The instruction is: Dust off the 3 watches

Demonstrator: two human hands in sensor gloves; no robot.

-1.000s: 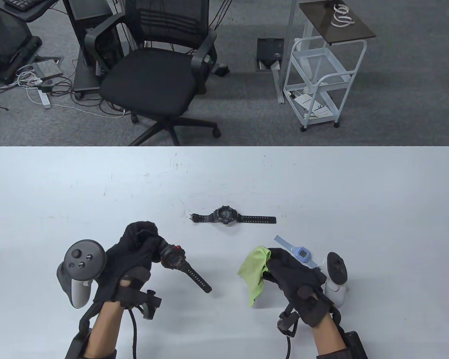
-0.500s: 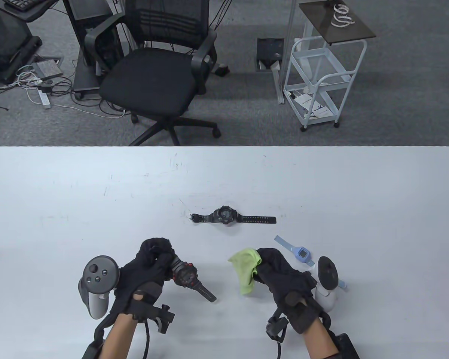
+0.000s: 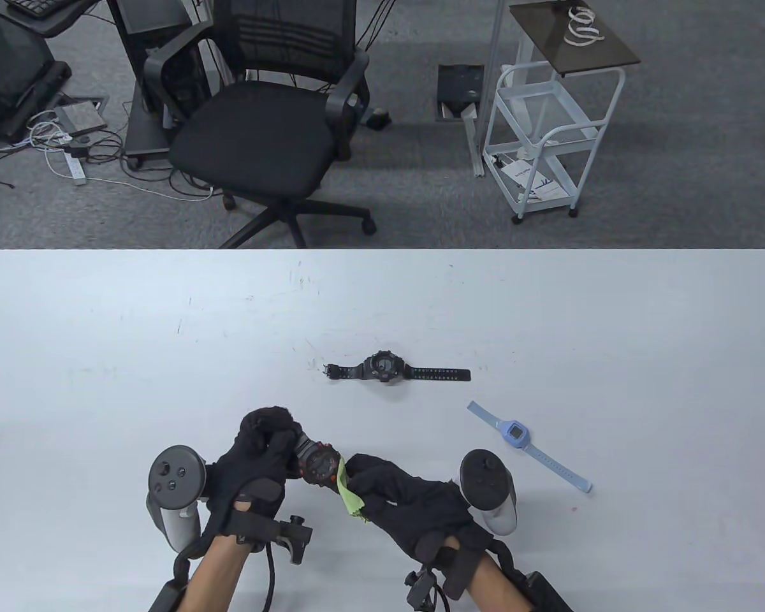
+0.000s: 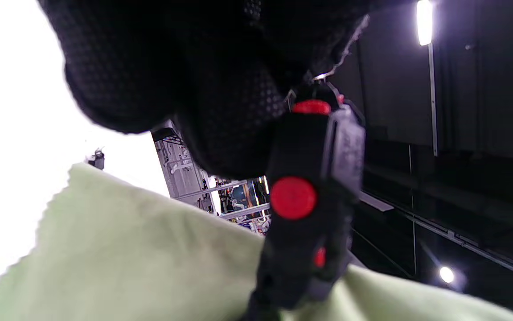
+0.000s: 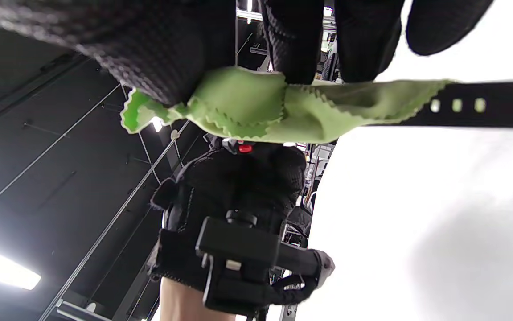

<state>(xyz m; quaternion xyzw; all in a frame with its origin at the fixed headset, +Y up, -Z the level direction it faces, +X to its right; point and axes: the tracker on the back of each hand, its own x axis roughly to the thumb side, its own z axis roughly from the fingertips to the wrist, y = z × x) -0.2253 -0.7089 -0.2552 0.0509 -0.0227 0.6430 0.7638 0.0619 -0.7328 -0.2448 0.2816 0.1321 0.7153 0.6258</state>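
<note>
1. While the left hand (image 3: 258, 462) grips the red-black watch (image 3: 317, 464) above the table (image 3: 102, 331) at about 6 o'clock of the table view, its fingers are curled round the upper strap and case edge; the dial faces up toward the camera.
2. Long axis of this watch: from 10 o'clock at the left hand to 4 o'clock under the right hand (image 3: 408, 503). In the right wrist view the free strap runs level out to 3 o'clock, its holes visible.
3. Right-hand fingers are closed together, pinching the green cloth (image 3: 350, 494); the cloth touches the watch at the case's 4 o'clock edge and covers the strap root. In the left wrist view the case is seen edge-on, red buttons facing the lens, with cloth below it from 6 to 9 o'clock.
4. Black watch (image 3: 386, 368): flat on the table at centre, dial up, long axis from 9 to 3 o'clock, buckle end at 9 o'clock; well apart from both hands.
5. Blue watch (image 3: 516, 435): flat on the table, at 4 o'clock of the black watch, long axis from 10 to 4 o'clock, square face up; near the right tracker (image 3: 488, 491) but not touching it.
6. Left tracker (image 3: 175, 484): at 9 o'clock of the left hand.
</note>
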